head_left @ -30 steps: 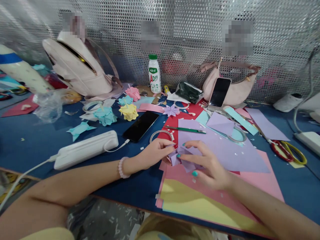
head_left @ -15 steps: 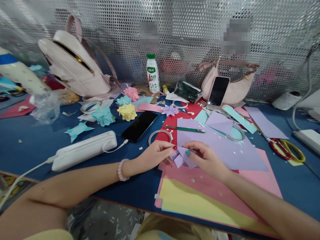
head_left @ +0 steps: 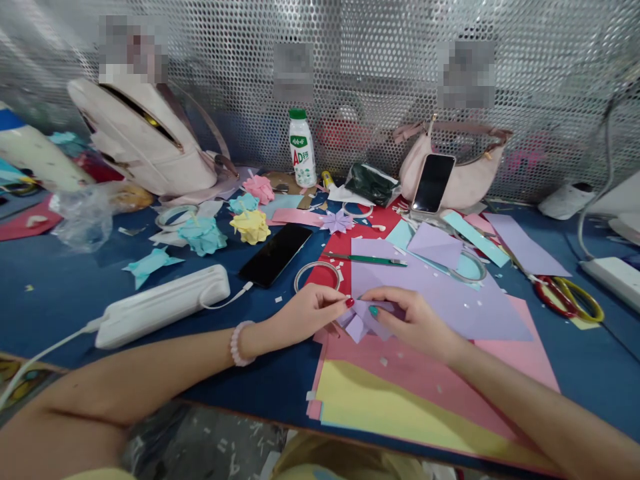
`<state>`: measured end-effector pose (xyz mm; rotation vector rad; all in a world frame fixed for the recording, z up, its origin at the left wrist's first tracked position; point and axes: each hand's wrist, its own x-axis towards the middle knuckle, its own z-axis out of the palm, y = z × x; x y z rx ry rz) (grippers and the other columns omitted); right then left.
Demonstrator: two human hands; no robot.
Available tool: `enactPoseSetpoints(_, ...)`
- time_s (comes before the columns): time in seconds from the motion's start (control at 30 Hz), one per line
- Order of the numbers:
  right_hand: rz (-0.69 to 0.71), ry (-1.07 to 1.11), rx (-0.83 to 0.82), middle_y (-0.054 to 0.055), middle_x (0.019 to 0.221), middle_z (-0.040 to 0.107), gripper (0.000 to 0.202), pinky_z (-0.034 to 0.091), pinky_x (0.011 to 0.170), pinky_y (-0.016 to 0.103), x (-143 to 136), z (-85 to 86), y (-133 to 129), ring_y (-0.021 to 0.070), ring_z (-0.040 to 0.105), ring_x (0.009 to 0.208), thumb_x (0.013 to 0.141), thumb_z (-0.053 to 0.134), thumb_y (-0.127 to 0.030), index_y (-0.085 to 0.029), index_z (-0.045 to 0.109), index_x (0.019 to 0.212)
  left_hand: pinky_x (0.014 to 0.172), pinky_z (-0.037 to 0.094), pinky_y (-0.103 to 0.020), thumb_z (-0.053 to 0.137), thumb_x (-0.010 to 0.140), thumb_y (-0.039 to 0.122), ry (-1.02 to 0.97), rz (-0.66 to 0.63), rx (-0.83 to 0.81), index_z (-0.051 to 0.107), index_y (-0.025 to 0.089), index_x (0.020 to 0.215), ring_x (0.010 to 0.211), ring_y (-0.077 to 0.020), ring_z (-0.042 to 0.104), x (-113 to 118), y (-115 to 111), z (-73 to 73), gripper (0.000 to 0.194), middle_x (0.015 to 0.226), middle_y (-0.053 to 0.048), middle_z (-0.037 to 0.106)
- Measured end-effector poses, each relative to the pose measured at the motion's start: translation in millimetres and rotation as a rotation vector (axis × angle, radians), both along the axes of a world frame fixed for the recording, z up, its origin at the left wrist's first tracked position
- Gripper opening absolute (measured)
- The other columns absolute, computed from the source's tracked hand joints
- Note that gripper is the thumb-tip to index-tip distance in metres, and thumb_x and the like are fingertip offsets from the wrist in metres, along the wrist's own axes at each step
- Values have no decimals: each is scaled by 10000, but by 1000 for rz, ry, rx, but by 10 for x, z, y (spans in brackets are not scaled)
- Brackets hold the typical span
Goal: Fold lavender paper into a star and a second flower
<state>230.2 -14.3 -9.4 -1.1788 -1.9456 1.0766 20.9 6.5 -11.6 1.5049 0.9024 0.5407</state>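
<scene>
"AD钙" on white bottle [head_left: 303, 150], smaller characters [head_left: 299, 141] above unclear

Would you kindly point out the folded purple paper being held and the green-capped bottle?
Folded purple paper [head_left: 357, 327]: head view, on its lower flap.
Green-capped bottle [head_left: 303, 152]: head view, on its printed front.
</scene>
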Motion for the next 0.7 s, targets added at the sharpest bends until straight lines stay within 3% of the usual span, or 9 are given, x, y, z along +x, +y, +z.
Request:
enactPoseSetpoints(0.17,34,20,3,65,1005,712,290,520,726,291,16,23,20,183,655,858,790,484,-170,-176,674,1009,474,476,-176,520,782,409,28,-6,8,506,158,617,533,-129,607,30,-9,56,301,542,39,462)
enactPoseSetpoints(0.37,52,-35,29,57,972,713,231,489,739,280,-8,13,8,173,641,837,800,522,-175,-176,672,976,524,468,-199,486,802,422,92,-6,116,468,164,586,551,-129,553,17,-30,-33,337,546,32,410)
enactPoseSetpoints(0.57,33,-116,16,4,727,664,169,397,584,232,-43,13,2,113,524,615,859,501,-210,-168,655,806,467,262,-195,438,833,366,168,-42,278,411,154,539,505,-77,309,-3,-42,-62,364,529,40,308)
enactPoseSetpoints(0.7,59,-136,20,-1,712,645,172,387,589,225,-48,34,-11,108,505,617,848,495,-176,-161,651,777,475,206,-217,418,840,314,181,-84,392,316,166,524,496,-73,266,-1,-53,-62,363,516,47,247)
